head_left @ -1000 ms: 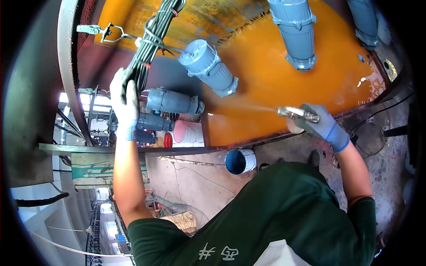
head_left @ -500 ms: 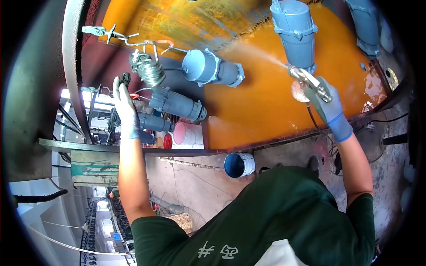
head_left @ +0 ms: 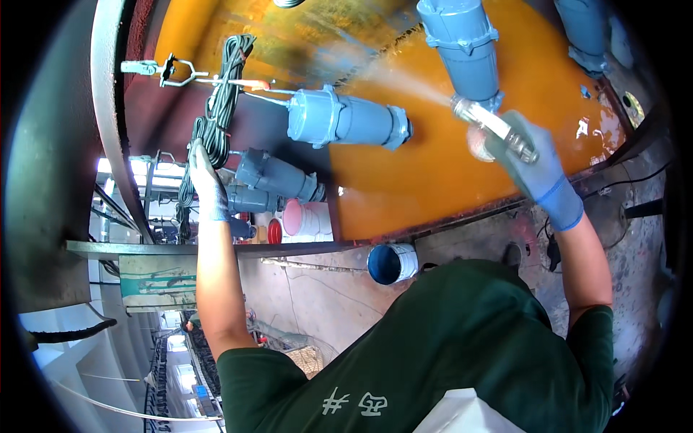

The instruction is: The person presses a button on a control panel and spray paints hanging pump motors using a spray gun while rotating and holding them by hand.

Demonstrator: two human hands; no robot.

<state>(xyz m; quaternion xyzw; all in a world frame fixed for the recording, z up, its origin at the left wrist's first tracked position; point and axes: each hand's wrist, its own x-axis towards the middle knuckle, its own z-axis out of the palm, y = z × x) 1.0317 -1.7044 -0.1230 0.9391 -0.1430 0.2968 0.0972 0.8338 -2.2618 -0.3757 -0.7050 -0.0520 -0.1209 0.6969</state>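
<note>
In a grey-and-blue work glove, my right hand (head_left: 538, 162) grips a metal spray gun (head_left: 482, 117), from which a pale mist fans out to the upper left. A blue-painted cylindrical pump or motor housing (head_left: 350, 119) hangs on its side left of the mist. Its coiled dark cable (head_left: 224, 108) dangles from a wire hook (head_left: 189, 76). My gloved left hand (head_left: 207, 184) is raised with fingers stretched out, its fingertips against the lower part of the coil; whether they press on it I cannot tell. Another blue housing (head_left: 465, 50) hangs just above the gun.
Behind hangs an orange, paint-coated booth wall (head_left: 419, 195). More housings (head_left: 278, 175) hang at left, with another (head_left: 586, 32) at upper right. Pink-lidded pails (head_left: 307, 220) stand beyond the booth's lower edge (head_left: 303, 247). A paint bucket (head_left: 392, 264) sits on the floor before me.
The near housing and its cable coil have turned on the hook, the coil now hanging lengthwise. My right hand with the spray gun has shifted slightly left, still spraying; my left hand has dropped slightly.
</note>
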